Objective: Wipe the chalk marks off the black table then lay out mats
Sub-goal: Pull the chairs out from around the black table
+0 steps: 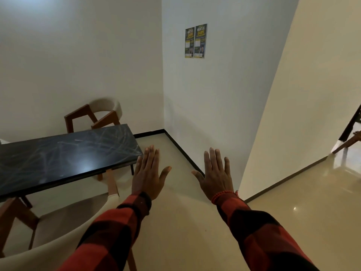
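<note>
At the left stands the black table (pixel 64 157), its glossy top crossed by pale chalk marks (pixel 93 145) that run in smeared streaks over most of the surface. A cream chair with brown wooden arms (pixel 97 116) sits behind its far end, against the wall, and the curved back of a second cream chair (pixel 64 227) fills the lower left, in front of the table's near edge. The left hand (pixel 148 175) is held out flat with fingers spread and nothing in it, palm down, just past the table's right corner and above the beige floor (pixel 185 231); from this view it overlaps the corner's edge, though contact cannot be judged. The right hand (pixel 215 175) is likewise spread flat and empty, well apart from the table, in front of the wall's dark skirting. A red bead bracelet (pixel 221 195) circles its wrist. Both sleeves are red-and-black check. Two posters (pixel 196 41) hang on the white wall above.
</note>
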